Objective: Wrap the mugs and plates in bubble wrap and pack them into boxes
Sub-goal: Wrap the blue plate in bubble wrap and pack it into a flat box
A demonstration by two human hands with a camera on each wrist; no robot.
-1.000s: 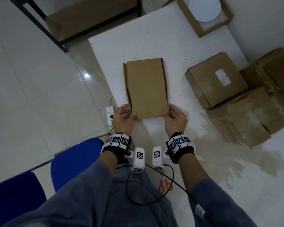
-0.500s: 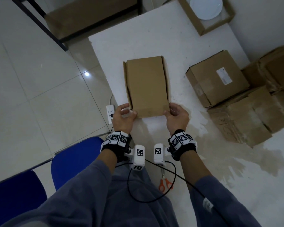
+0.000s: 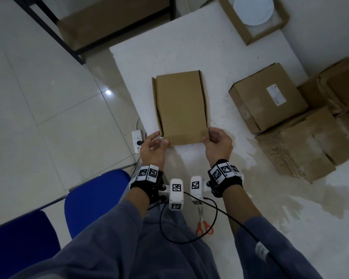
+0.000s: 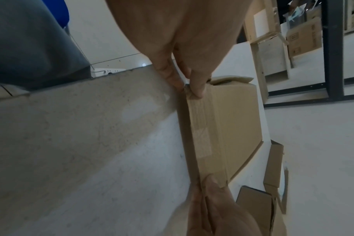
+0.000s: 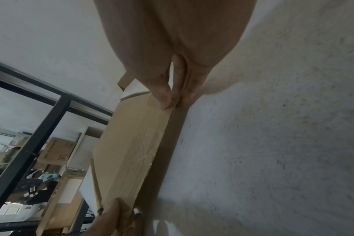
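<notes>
A shallow brown cardboard box (image 3: 181, 105) lies closed on the white table (image 3: 169, 47), its long side pointing away from me. My left hand (image 3: 163, 139) pinches its near left corner, and my right hand (image 3: 207, 136) pinches its near right corner. In the left wrist view, thumb and finger of the left hand (image 4: 189, 89) close on the corner of the box (image 4: 232, 121), whose near face carries clear tape. The right wrist view shows the right hand (image 5: 175, 99) gripping the other corner of the box (image 5: 131, 143). A white plate (image 3: 253, 11) sits in an open box (image 3: 248, 35) at the table's far right.
A sealed carton with a label (image 3: 268, 99) and flattened cartons (image 3: 302, 146) lie on the right of the table. Orange-handled scissors (image 3: 204, 224) rest near the front edge. A power strip (image 3: 137, 140) lies on the floor to the left, with blue chairs (image 3: 93, 198) beside me.
Both hands keep their hold on the box's near corners. The box has barely shifted on the table.
</notes>
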